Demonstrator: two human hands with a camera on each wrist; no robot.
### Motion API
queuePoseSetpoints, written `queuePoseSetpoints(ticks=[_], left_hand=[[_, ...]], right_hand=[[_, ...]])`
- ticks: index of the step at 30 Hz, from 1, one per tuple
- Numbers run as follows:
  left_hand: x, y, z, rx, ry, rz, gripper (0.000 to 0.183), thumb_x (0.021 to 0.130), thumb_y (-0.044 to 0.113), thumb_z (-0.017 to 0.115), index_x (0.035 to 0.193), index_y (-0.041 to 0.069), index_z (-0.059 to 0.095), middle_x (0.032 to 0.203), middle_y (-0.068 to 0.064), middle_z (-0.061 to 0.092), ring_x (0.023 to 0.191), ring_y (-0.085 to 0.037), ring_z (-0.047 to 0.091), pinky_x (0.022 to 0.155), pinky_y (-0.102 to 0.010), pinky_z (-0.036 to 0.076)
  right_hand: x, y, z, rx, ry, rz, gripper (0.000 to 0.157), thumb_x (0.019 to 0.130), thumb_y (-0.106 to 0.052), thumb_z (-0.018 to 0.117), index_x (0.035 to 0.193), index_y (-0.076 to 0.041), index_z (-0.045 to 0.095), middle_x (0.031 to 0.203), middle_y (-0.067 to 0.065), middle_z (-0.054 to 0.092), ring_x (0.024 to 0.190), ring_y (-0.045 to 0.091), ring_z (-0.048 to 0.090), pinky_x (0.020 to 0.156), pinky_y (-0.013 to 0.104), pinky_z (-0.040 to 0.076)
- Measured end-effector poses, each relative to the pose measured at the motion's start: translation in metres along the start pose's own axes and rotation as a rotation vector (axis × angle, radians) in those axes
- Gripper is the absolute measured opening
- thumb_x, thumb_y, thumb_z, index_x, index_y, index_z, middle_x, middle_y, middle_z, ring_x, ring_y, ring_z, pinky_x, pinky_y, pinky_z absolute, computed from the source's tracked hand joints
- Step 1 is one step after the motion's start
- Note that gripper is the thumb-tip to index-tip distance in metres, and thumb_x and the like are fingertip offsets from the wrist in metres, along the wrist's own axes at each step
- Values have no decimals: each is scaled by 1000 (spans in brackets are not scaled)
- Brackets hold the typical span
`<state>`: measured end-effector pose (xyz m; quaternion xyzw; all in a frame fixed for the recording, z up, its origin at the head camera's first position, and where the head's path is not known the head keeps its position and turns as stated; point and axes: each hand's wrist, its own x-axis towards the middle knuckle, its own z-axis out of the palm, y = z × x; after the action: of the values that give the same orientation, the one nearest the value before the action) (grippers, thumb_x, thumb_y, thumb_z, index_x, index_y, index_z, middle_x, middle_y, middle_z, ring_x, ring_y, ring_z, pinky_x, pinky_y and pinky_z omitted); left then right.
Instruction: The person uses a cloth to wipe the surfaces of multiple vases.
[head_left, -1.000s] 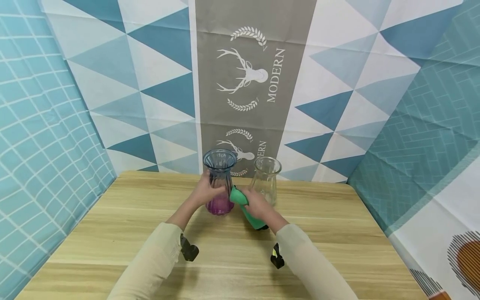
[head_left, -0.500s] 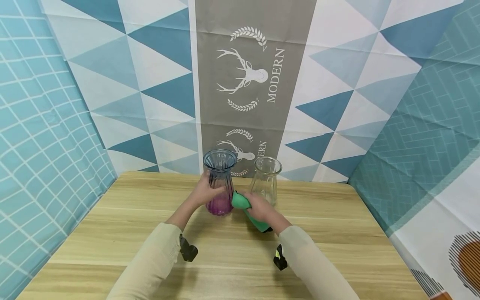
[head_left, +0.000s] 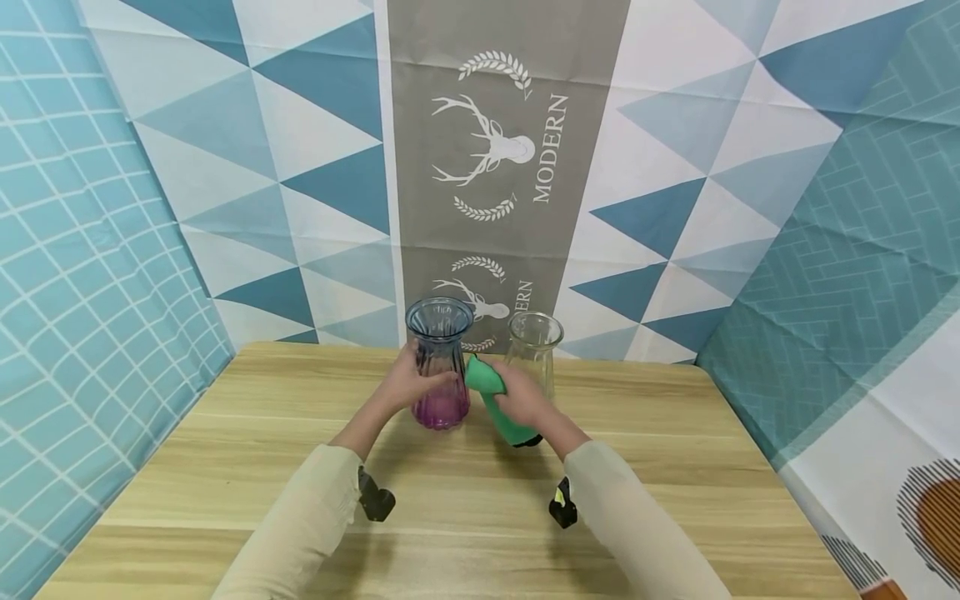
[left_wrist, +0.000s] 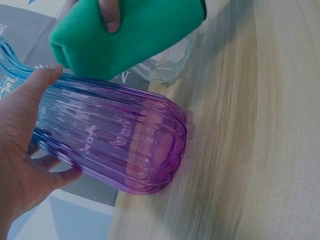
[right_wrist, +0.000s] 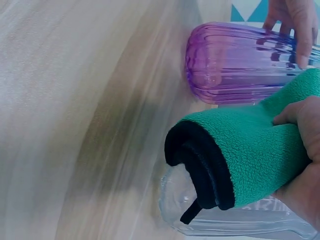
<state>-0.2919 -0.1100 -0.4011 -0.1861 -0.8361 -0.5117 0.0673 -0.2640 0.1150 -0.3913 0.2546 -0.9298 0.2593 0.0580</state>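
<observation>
A ribbed glass vase (head_left: 441, 404), blue at the flared rim and fading to purple at the base, stands upright near the back of the table. My left hand (head_left: 408, 383) grips its middle from the left, thumb on the near side. In my right hand (head_left: 522, 398) is a folded green cloth (left_wrist: 125, 35) with a black edge (right_wrist: 200, 160), gripped around its middle. The cloth's upper end is right beside the vase's right side. Behind the right hand stands a clear glass vase (head_left: 537, 332), partly hidden by the hand and cloth.
The wooden table (head_left: 450, 542) ends at a back wall hanging (head_left: 510, 50) with a deer print, close behind both vases. Tile-patterned sheets (head_left: 82, 250) enclose the sides. A small black device (head_left: 377, 496) is at each wrist.
The right hand and the cloth dip slightly, then rise and shift a little to the right. The left hand and the purple-based vase stay in place.
</observation>
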Motion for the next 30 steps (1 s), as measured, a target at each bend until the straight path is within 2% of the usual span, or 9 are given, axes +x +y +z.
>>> queuePoseSetpoints(ticks=[4,12,22,30], left_hand=[[0,0,0,7,2,-2,80,74,24,79,137,4,35,131,-21,51,124,-37,48,107,-51,37],[-1,3,0,30,-7,-7,82,75,21,76,140,2,30,136,-23,46,128,-39,43,110,-52,33],[-2,5,-1,51,-13,-37,82,77,22,75,139,-5,29,136,-28,44,128,-42,42,108,-53,35],[-2,7,-2,46,-35,-46,80,78,22,75,138,-4,29,134,-28,46,127,-42,43,107,-53,36]], right_hand=[[3,1,-3,0,23,-7,63,81,5,54,141,-7,40,126,16,56,111,30,55,92,46,48],[2,-2,-9,30,43,85,66,84,1,57,144,-18,36,129,17,52,111,31,53,85,48,49],[7,-5,-12,50,95,65,63,86,0,56,143,-19,37,131,15,51,114,29,53,88,48,49],[13,-13,-16,44,118,65,67,84,0,55,144,-22,36,130,12,52,112,26,52,87,47,49]])
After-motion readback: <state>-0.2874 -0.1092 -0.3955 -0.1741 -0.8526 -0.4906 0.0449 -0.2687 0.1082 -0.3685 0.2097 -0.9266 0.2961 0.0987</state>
